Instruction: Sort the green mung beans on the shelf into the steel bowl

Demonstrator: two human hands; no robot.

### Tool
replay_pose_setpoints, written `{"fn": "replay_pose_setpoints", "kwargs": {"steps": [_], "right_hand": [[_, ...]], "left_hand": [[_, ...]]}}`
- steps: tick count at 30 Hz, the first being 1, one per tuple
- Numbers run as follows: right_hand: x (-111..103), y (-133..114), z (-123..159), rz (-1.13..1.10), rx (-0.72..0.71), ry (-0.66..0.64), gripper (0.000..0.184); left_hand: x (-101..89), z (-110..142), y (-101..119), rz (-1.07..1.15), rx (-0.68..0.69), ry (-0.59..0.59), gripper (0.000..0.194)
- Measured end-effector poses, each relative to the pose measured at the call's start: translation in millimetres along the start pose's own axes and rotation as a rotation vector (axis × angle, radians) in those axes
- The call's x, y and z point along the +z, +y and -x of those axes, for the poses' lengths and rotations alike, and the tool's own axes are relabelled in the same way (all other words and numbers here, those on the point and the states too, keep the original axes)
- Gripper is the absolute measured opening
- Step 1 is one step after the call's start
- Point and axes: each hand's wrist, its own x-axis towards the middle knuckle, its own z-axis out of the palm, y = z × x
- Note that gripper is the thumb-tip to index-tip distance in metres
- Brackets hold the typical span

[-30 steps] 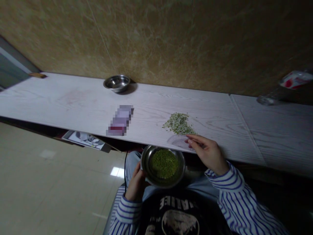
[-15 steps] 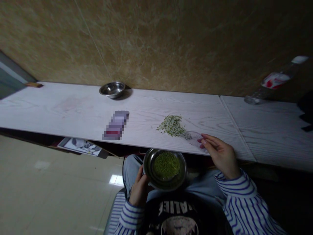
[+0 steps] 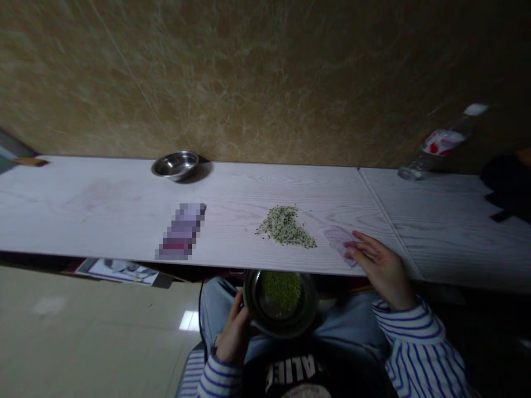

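Observation:
My left hand (image 3: 234, 330) grips the left rim of a metal bowl (image 3: 305, 320), held over my lap just below the table edge. Green beans (image 3: 282, 288) that look like mung beans lie in it. Between the thumb and fingers of my right hand (image 3: 379, 265) is a thin, clear plastic disc or shallow dish (image 3: 338, 240), just above or on the tabletop; whether it touches I cannot tell. To its left, a loose heap of green beans mixed with white grains (image 3: 284, 225) is spread on the white table (image 3: 232, 221).
A second metal bowl (image 3: 176, 167) stands by the wall. A phone-like object (image 3: 182, 231), blurred out, lies left of the heap. A clear bottle (image 3: 442, 142) stands at the back right, near a dark object (image 3: 506, 182). Below the table's left side, an open drawer (image 3: 120, 271) juts out.
My right hand has drawn the clear plastic piece rightward, away from the heap, whose right side now trails toward the front. My left hand keeps the bowl over my lap. The view has shifted.

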Motion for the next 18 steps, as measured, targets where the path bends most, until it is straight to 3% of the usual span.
{"fn": "replay_pose_setpoints", "kwargs": {"steps": [4, 11, 14, 18], "right_hand": [[-1, 7, -4, 0.004, -0.016, 0.016, 0.056], [-4, 13, -22, 0.037, -0.012, 0.009, 0.052], [-7, 11, -46, 0.067, -0.039, -0.008, 0.046], [-2, 4, -99, 0.223, -0.029, 0.009, 0.038]], "left_hand": [[9.5, -1, 1, 0.017, 0.022, -0.018, 0.079], [13.7, -2, 5, 0.003, 0.022, -0.014, 0.088], [12.7, -2, 6, 0.001, 0.0, 0.015, 0.092], [12.7, -3, 4, 0.004, 0.002, 0.034, 0.088]]}}
